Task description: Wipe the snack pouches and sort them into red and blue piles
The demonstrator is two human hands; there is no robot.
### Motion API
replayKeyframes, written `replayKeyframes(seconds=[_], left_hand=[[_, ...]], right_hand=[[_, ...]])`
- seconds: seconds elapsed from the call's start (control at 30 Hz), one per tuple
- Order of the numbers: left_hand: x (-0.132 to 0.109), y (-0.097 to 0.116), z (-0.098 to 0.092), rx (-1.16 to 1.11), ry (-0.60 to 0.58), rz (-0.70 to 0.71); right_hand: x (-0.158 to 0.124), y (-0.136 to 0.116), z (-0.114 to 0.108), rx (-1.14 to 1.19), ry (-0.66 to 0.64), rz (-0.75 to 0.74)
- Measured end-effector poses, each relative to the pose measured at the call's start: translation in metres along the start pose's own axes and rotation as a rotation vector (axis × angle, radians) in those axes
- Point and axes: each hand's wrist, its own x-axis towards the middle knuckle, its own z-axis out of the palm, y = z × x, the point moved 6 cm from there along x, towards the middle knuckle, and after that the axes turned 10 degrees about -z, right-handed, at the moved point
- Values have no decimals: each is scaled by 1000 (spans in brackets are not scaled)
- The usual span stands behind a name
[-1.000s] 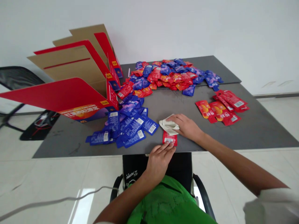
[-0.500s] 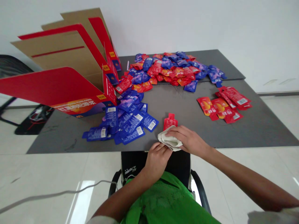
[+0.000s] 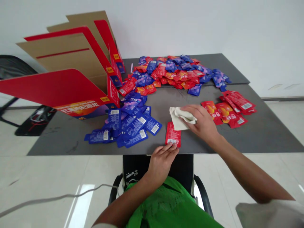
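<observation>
A red pouch [image 3: 173, 136] lies flat near the table's front edge, its barcode side up. My left hand [image 3: 162, 157] rests its outstretched fingertips on the pouch's lower end. In my right hand [image 3: 201, 122] is a folded white cloth [image 3: 178, 123], gripped by its right part. The cloth hangs over the pouch's upper end and hides it. Left of the pouch, several blue pouches [image 3: 135, 126] lie in a loose heap. Just beyond my right hand are several red pouches [image 3: 229, 113] with orange fruit pictures.
Red cardboard boxes [image 3: 71, 85] with raised flaps stand at the left of the grey table [image 3: 266, 136]. A mixed pile of red and blue pouches [image 3: 175, 71] spreads along the back. A pen-like stick [image 3: 131, 67] lies beside it. A chair armrest [image 3: 203, 194] is below the table edge.
My right hand and the cloth have moved up and right, away from my left hand. More of the red pouch's lower part now shows. My left hand stays near the same spot.
</observation>
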Motion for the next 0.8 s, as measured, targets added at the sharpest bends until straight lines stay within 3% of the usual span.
replayKeyframes(seconds=[0.1,0.2,0.3,0.47,0.6,0.7,0.8], left_hand=[[2,1,-2,8,-7,-7],[3,2,-3,11,-23,-13],[3,2,-4,-5,-4,1],[0,0,-1,5,9,12],[0,-1,0,21,53,14],[-1,0,1,43,52,14],[0,1,-1,50,55,23]], right_hand=[[-27,-44,11,138,-215,-111],[-46,-59,29,203,-334,-132],[-41,-39,42,181,-294,-95],[-8,18,58,27,-281,-53],[16,47,56,-83,-292,-24],[22,40,30,-101,-120,3],[6,5,6,-18,11,-11]])
